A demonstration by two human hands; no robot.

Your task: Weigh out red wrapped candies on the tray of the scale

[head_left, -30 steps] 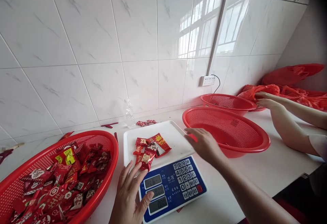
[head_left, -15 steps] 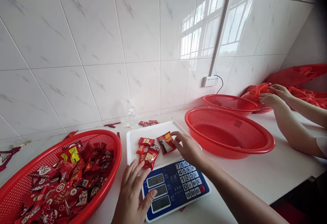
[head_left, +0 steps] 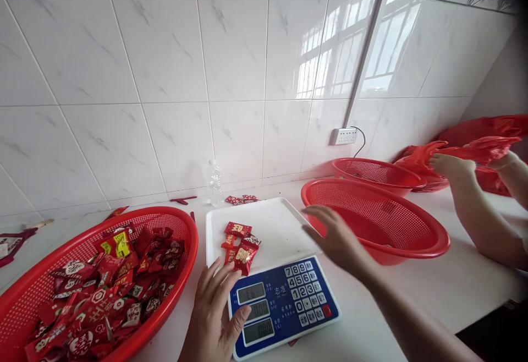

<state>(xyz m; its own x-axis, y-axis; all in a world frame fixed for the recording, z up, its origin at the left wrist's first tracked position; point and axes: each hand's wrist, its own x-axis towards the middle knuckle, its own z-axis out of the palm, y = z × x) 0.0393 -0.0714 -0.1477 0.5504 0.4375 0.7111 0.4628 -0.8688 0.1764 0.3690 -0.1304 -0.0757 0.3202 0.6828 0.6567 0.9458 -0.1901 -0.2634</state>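
A white and blue electronic scale stands in front of me. On the left part of its white tray lie several small red snack packets. My left hand rests at the scale's left side with its fingers spread, fingertips by the lowest packet. Blurred by motion, my right hand hovers between the tray and a red mesh basket, fingers stretched and thumb apart. I see nothing in it. To the left, another red basket holds a heap of red packets.
A clear plastic bottle and a few patterned packets stand behind the scale. Farther right are a second mesh basket and red plastic bags, handled by another person's hands. A power strip hangs on the tiled wall.
The larger red packet with the yellow print has left the tray. My right hand has moved right, toward the basket. The other person's hands have moved apart, stretching a red bag.
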